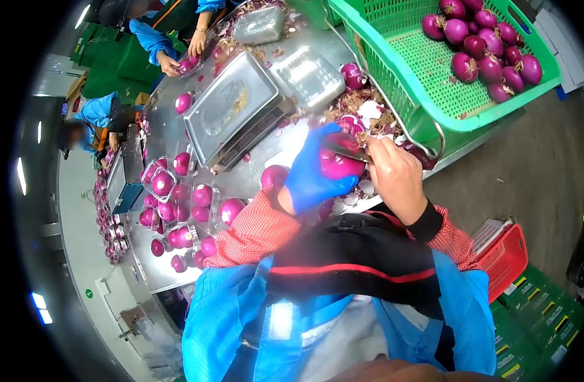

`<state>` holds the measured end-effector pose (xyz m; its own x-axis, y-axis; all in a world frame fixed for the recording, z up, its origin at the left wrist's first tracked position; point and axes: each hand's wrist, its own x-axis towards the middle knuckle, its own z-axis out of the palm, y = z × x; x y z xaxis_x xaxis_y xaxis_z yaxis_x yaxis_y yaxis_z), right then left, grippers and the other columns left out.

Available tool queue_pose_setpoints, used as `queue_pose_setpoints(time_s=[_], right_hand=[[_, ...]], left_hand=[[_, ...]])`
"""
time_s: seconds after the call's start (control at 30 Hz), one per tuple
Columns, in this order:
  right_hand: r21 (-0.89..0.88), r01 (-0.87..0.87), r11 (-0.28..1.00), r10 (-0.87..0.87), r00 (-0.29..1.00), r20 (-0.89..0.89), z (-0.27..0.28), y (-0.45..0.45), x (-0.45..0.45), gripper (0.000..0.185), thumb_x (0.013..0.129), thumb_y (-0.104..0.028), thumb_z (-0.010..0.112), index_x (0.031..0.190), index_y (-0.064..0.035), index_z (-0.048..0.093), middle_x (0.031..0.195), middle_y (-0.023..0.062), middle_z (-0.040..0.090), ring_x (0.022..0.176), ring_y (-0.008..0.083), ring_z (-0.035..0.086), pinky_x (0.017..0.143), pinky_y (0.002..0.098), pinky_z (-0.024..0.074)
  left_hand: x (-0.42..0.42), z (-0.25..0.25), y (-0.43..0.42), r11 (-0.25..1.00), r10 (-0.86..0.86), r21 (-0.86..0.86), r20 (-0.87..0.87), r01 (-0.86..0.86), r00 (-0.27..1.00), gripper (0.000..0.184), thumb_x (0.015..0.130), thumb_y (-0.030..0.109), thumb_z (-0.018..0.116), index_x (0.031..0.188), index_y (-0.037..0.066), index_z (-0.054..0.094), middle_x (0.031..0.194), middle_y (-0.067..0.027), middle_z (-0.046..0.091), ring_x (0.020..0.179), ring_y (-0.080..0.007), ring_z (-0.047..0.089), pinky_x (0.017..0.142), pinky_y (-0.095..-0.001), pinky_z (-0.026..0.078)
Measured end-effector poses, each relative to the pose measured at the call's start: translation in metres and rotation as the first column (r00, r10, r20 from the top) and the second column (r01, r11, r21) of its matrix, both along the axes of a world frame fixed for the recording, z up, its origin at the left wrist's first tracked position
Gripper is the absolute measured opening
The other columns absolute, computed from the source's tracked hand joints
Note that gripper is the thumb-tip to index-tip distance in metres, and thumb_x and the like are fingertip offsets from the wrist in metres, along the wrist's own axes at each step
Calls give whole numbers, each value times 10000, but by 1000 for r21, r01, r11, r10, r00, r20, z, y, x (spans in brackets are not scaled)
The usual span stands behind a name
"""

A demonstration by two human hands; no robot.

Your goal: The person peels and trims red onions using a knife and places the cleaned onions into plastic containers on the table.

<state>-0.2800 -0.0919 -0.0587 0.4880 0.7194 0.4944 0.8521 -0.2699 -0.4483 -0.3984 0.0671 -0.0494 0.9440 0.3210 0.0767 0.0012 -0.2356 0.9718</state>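
My left hand [314,170], in a blue glove, is closed around a large purple-red onion [340,163] near the table's front edge. Bare and wrapped round a handle, my right hand [394,175] grips a knife [348,150]. Its dark blade lies against the upper side of this onion. Another onion [275,177] sits just left of my gloved hand. Beyond the knife, loose skins and root trimmings [368,111] are heaped on the metal table, partly covering more onions.
A green basket [425,105] with several onions stands at the right. A weighing scale [231,105] and clear plastic trays [310,77] occupy the table's middle. Packed onions [171,210] sit at the left. Another person's hands [189,56] handle an onion at the far side.
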Motion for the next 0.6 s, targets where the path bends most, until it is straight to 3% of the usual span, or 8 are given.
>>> queue_pose_setpoints(time_s=[0.2, 0.27, 0.33, 0.43, 0.53, 0.57, 0.6], right_hand=[[-42, 47, 998, -48, 999, -25, -27, -5, -3, 393, 704, -26, 699, 1086, -57, 614, 844, 80, 599, 668, 233, 639, 570, 330, 511], [-12, 37, 999, -37, 998, -51, -28, -3, -6, 398, 705, -17, 693, 1093, -56, 613, 853, 78, 607, 675, 241, 640, 573, 334, 514], [15, 39, 999, -37, 996, -77, -28, -4, -8, 404, 706, -8, 688, 1100, -54, 612, 863, 77, 614, 681, 250, 642, 576, 337, 517], [-20, 71, 997, -72, 992, -102, -30, -8, -10, 391, 721, -8, 673, 1103, -58, 609, 857, 79, 611, 681, 265, 640, 596, 352, 521], [-59, 115, 992, -122, 981, -148, -46, -13, -12, 378, 758, -24, 648, 1132, -59, 606, 893, 100, 639, 715, 290, 655, 621, 371, 526], [-32, 121, 992, -124, 979, -159, -50, -14, -12, 377, 766, -29, 643, 1139, -58, 605, 907, 106, 647, 725, 297, 658, 624, 380, 526], [-4, 127, 992, -126, 977, -170, -49, -13, -11, 376, 773, -34, 637, 1147, -57, 603, 920, 112, 655, 735, 304, 662, 626, 388, 525]], left_hand=[[-13, 6, 6, 982, -24, -188, -19, 20, 1000, 925, 655, 127, 849, 1417, 32, 333, 1277, -113, 520, 1197, -222, 516, 1001, -366, 453], [-16, 6, 8, 998, -16, -61, -25, 15, 1000, 927, 651, 141, 851, 1416, 33, 340, 1286, -112, 508, 1207, -224, 506, 1008, -372, 443], [-13, -1, 11, 977, -10, 215, 22, 5, 1000, 924, 646, 156, 852, 1413, 34, 352, 1295, -111, 496, 1213, -226, 497, 1017, -379, 430], [-13, -2, 5, 992, -1, 124, 1, 1, 1000, 897, 638, 165, 850, 1391, 32, 380, 1301, -114, 488, 1204, -237, 500, 1027, -385, 415], [-18, -6, 11, 997, -28, -72, -36, 25, 999, 903, 666, 142, 834, 1425, 53, 353, 1328, -105, 486, 1252, -226, 477, 1073, -366, 374], [-19, -8, 15, 999, -9, 41, -39, 10, 999, 917, 665, 141, 836, 1432, 54, 341, 1338, -109, 484, 1259, -229, 476, 1073, -369, 382], [-18, -6, 14, 999, -13, -44, -38, 11, 999, 914, 664, 138, 835, 1425, 52, 336, 1333, -112, 481, 1249, -226, 480, 1054, -370, 401]])
